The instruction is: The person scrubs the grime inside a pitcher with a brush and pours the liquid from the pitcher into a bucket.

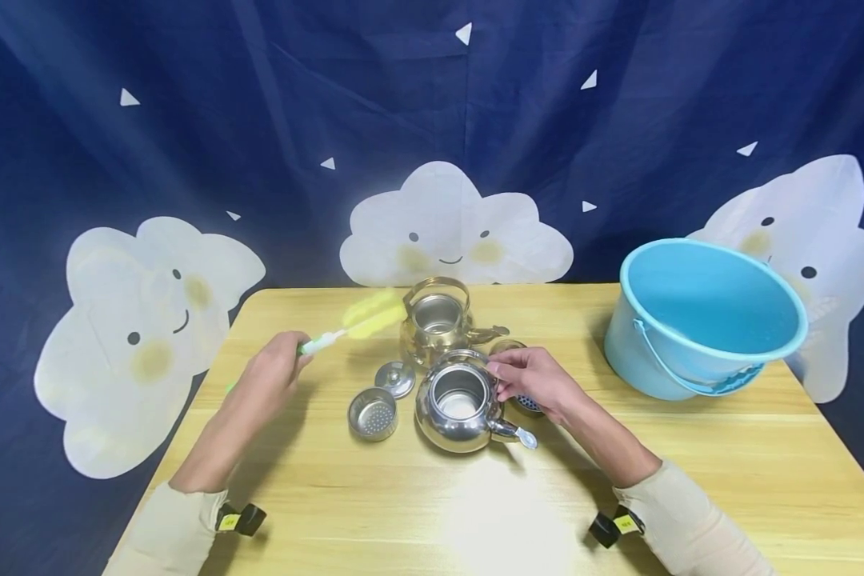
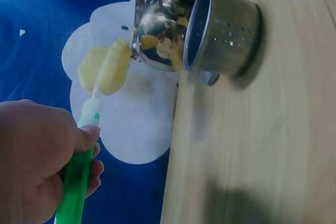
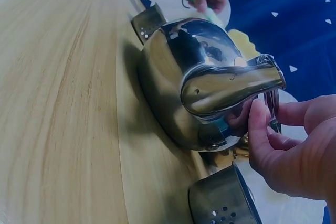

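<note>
A green-and-white handled brush with a yellow sponge head (image 1: 374, 313) is gripped by my left hand (image 1: 268, 374); the head is raised above the table, left of the gold kettle (image 1: 426, 342). In the left wrist view my fingers curl round its green handle (image 2: 76, 187). The silver kettle (image 1: 452, 430) stands lidless at the middle of the table. My right hand (image 1: 540, 382) pinches its handle at the right side, as the right wrist view also shows beside the spout (image 3: 231, 90). Whether the brush touches the gold kettle is unclear.
A perforated strainer (image 1: 372, 414) and a silver lid (image 1: 395, 379) lie left of the silver kettle. Another strainer (image 3: 223, 198) sits to its right, partly behind my right hand in the head view. A blue bucket (image 1: 644, 360) stands at the back right.
</note>
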{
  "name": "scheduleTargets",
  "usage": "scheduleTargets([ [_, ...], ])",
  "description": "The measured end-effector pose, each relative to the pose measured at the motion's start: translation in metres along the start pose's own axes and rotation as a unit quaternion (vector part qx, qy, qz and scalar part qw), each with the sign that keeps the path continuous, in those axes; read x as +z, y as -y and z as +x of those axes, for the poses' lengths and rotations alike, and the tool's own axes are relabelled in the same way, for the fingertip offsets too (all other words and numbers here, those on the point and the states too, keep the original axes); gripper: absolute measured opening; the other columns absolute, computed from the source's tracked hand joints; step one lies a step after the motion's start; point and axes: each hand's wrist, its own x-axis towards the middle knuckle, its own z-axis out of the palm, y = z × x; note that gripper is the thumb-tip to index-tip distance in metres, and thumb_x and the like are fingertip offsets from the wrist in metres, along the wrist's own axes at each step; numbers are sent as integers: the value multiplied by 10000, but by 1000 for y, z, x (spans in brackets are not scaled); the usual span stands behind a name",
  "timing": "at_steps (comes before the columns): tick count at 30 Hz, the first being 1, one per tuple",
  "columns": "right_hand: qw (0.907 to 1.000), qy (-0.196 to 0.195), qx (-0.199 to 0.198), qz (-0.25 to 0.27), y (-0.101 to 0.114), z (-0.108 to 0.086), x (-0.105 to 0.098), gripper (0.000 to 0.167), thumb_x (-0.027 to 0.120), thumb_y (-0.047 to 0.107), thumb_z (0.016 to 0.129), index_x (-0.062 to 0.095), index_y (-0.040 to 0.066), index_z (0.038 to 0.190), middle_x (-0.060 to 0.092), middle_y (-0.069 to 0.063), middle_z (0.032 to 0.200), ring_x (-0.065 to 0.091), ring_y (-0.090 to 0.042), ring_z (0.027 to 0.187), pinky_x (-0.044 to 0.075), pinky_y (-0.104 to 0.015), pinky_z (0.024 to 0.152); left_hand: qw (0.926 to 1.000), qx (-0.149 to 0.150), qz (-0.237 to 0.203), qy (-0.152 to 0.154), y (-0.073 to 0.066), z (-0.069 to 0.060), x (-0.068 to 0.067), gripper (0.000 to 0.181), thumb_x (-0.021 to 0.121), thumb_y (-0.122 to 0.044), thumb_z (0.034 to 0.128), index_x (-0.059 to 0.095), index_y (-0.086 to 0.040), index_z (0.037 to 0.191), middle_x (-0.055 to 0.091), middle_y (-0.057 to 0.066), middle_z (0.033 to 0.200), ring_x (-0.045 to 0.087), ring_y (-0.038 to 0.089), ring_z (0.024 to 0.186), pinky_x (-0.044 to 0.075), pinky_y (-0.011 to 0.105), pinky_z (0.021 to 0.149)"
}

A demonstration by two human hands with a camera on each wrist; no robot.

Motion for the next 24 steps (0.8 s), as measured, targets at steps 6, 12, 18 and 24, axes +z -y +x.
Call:
scheduleTargets([
  [6,10000,-4,23,72,-1,1,1,436,581,62,1031,511,-188,1381,650,-46,968,638,-92,724,611,-216,722,9994,259,76,-231,-9,3,-3,216,645,-57,1001,593,73,1164,670,217,1033,674,359,950,597,513,825],
  [12,10000,-44,57,69,-1,2,2,427,582,60,1032,519,-186,1375,655,-55,973,640,-102,719,610,-217,713,9967,642,131,-469,-21,3,-5,207,683,-35,969,605,69,1130,677,195,970,669,339,902,600,482,789],
  [18,10000,-15,40,59,-1,0,1,433,581,64,1033,513,-188,1379,656,-48,961,638,-95,725,610,-214,719,9943,893,207,-540,-36,2,-9,222,692,-38,964,605,62,1142,692,187,960,672,332,882,607,464,772],
  [24,10000,3,14,27,-1,0,1,434,583,69,1034,515,-190,1375,654,-50,956,639,-98,730,612,-220,723,9936,1023,214,-418,-46,0,-7,238,687,-56,974,597,44,1170,703,182,996,681,320,911,611,440,804],
])
